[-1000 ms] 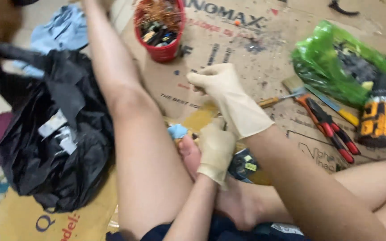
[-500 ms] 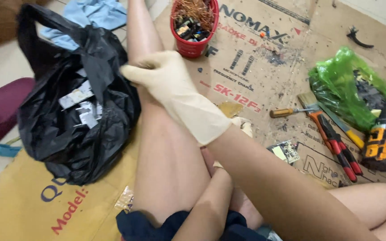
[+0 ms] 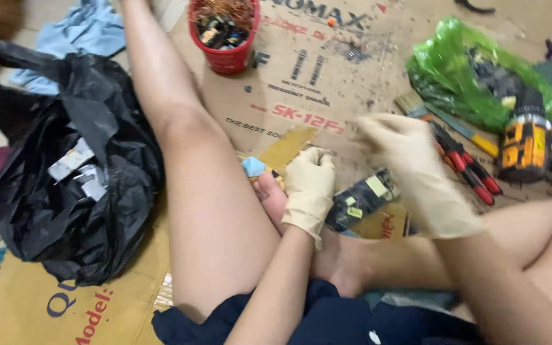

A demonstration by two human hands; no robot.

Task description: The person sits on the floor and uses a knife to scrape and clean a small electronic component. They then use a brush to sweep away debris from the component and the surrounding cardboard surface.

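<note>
One circuit board [image 3: 360,199] lies on the cardboard [image 3: 327,83] at centre, touching the gloved left hand [image 3: 309,186], which is curled into a fist at the board's 9 o'clock edge; whether it clamps anything can't be told. Gloved right hand [image 3: 416,172] hovers blurred at the board's 2 o'clock, fingers loosely apart, holding nothing. One red cup [image 3: 223,32] at 11, one black bag [image 3: 65,185] at 9, one yellow drill [image 3: 525,137] at 3, w/ bare cardboard btwn cup & hands.

A dark circuit board [image 3: 362,198] with yellowish parts lies tilted, seemingly against the foot.
</note>
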